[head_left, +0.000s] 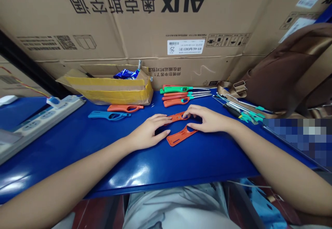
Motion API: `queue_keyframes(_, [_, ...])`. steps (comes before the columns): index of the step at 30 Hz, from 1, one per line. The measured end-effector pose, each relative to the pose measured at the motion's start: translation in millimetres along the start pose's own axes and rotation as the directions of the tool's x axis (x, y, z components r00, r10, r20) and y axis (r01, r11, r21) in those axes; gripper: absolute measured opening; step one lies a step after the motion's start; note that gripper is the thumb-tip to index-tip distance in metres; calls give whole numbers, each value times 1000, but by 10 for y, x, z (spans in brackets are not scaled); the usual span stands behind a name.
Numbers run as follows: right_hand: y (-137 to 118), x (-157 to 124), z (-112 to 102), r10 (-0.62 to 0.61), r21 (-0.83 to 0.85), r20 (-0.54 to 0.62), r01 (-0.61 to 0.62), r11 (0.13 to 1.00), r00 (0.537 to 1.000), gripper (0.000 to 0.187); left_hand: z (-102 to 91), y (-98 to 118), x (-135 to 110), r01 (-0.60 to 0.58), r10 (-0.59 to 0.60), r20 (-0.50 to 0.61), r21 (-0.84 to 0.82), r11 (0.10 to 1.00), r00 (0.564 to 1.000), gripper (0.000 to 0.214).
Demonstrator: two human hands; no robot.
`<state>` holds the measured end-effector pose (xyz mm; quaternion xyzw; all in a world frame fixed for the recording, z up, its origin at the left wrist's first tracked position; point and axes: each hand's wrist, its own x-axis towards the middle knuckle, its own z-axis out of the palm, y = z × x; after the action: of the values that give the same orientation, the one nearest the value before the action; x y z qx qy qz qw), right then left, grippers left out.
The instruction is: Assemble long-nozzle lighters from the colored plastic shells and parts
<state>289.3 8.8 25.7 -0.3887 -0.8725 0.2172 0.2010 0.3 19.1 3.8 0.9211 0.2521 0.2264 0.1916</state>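
Fitting small parts into the far shell half (pixel 176 118) looked like the step in hand, going by the head view, the only one available. That orange piece lay on the blue worktop (pixel 166 167) in front of the person, inner side apparently up; something tiny and pale showed inside, too small to identify. The near shell half (pixel 181 135), also orange, lay just beside it on the person's side, set at an angle.

Left hand (pixel 149 132): loosely open, fingertips on the far half's left end, apparently steadying it. Thumb stuck out by the near half's left end; contact unclear. Right hand (pixel 203 118): fingers curled down at the far half's right end, thumb at the near half's loop. Couldn't tell whether the fingertips pinched anything.

My read on the next move: it called for the left to hold the far half flat while the right seated whatever was inside, then for the near half to go on top. Main risk was a bump knocking small bits loose.

Nearby: lighters (pixel 173 102) piled beyond the hands, loose metal tubes (pixel 243 108) and a screwdriver (pixel 231 111) off right, blue shell (pixel 103 115) left, near the taped box (pixel 111 91).
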Motion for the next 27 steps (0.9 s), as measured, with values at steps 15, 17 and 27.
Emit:
queue_keyframes(15, [14,26,70,61,-82,-75,-67,994,995,32,5,129,-14,12,-12,4,51,999,1000,42])
queue_keyframes(17, [13,31,74,77,-93,-79,-85,992,994,25,-13,127,-10,31,-31,-5,84,996,1000,43])
queue_keyframes(27, [-168,47,88,-18,-136,-12,16,991,1000,12,-20,91,0,17,-15,-15,153,988,1000,39])
